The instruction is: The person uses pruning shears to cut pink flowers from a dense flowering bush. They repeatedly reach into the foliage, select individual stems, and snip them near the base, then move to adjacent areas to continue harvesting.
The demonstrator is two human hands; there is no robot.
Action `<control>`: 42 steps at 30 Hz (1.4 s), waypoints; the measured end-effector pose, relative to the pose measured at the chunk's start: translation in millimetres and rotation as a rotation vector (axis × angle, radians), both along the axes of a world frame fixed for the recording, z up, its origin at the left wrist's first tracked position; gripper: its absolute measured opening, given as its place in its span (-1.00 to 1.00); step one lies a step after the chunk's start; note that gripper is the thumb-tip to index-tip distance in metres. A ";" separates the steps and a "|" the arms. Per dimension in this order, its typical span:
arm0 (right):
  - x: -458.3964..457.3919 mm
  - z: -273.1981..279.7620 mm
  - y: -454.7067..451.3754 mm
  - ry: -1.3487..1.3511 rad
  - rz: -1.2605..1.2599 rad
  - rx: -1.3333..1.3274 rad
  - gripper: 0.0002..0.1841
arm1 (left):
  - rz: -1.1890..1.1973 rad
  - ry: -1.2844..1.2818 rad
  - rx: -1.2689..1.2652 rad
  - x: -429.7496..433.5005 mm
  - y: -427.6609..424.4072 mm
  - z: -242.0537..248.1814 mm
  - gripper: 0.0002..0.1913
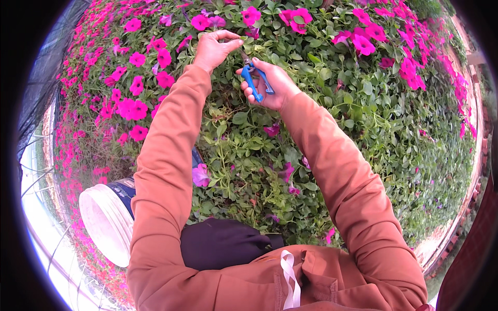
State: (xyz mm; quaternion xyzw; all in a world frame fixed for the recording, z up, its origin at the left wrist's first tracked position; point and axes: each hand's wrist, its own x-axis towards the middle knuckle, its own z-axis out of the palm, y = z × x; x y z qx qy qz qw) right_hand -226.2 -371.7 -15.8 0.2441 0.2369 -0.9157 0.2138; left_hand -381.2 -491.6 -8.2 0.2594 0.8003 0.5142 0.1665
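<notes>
Pinched between the thumb and fingers of my left hand [215, 47] is a small green petunia shoot [246, 39], high in the middle of the view. Just to the right and lower, my right hand [275, 83] grips blue-handled pruning snips [256, 79]. Their narrow metal blades point up and away, close to my left fingertips. Leaves partly hide the blade tips, so I cannot tell whether they touch the stem. Dense petunia foliage [249, 128] spreads beneath both hands, with bright magenta blooms [132, 109] thick on the left.
A white bucket [103, 221] with a dark blue outer side leans on its side left of my left sleeve. My dark-clad knee [223, 243] presses among the plants. Dark netting [42, 81] hangs at the far left, and a brick edging [476, 175] borders the right.
</notes>
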 end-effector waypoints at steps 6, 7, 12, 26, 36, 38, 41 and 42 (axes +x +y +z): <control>24.2 15.0 4.0 0.128 0.007 0.026 -0.47 | 0.214 -0.416 0.517 -21.2 -35.0 24.5 -0.88; 30.0 18.0 4.5 0.168 0.008 0.029 -0.45 | 0.242 -0.487 0.615 -27.3 -43.2 28.0 -0.89; 40.8 25.1 6.0 0.203 0.041 0.059 -0.48 | 0.362 -0.489 0.524 -42.9 -61.2 32.8 -0.81; -27.6 9.2 -14.4 0.076 0.119 0.109 -0.53 | 0.231 0.273 -0.463 -56.3 -22.5 2.4 -0.74; -48.0 9.2 -23.7 0.058 0.192 0.235 -0.51 | 0.198 -0.028 -0.132 -49.5 -39.4 7.6 -0.77; -50.2 9.0 -24.2 0.042 0.163 0.225 -0.51 | 0.184 -0.047 -0.118 -48.0 -40.8 10.3 -0.77; -51.6 7.5 -24.0 0.077 0.135 0.216 -0.50 | 0.173 -0.094 -0.085 -47.2 -42.9 11.9 -0.77; -51.4 7.5 -23.6 0.078 0.127 0.232 -0.50 | 0.199 -0.139 -0.115 -47.1 -43.6 12.6 -0.78</control>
